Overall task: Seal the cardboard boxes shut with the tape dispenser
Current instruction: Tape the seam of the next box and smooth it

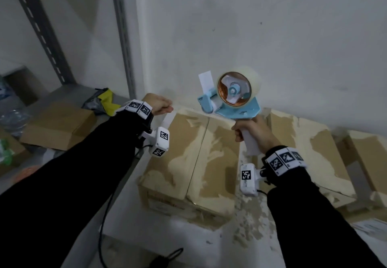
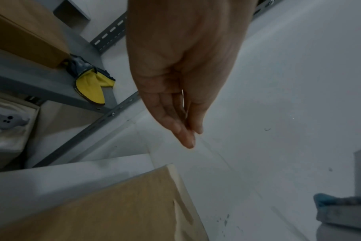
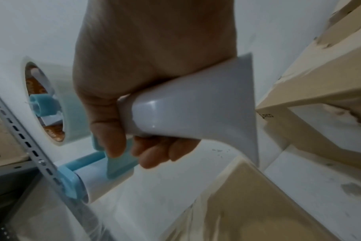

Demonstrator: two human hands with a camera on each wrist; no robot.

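Note:
My right hand (image 1: 251, 133) grips the white handle (image 3: 185, 104) of a light-blue tape dispenser (image 1: 234, 93) and holds it upright above the far edge of a closed cardboard box (image 1: 188, 163). The dispenser carries a clear tape roll, and a short white tape end (image 1: 206, 83) sticks up at its front. My left hand (image 1: 165, 108) hovers past the box's far left corner (image 2: 113, 212). Its fingers (image 2: 188, 140) point down, straight and close together, with the thumb beside them and nothing visible in them. A second closed box (image 1: 314, 152) lies to the right.
A third box (image 1: 368, 158) sits at the far right edge. A white wall stands right behind the boxes. To the left, a grey shelf with slotted metal uprights (image 1: 123, 37) holds a flat cardboard box (image 1: 58, 125) and a yellow-and-grey cloth (image 2: 93, 88). A black cable (image 1: 104, 225) hangs below my left arm.

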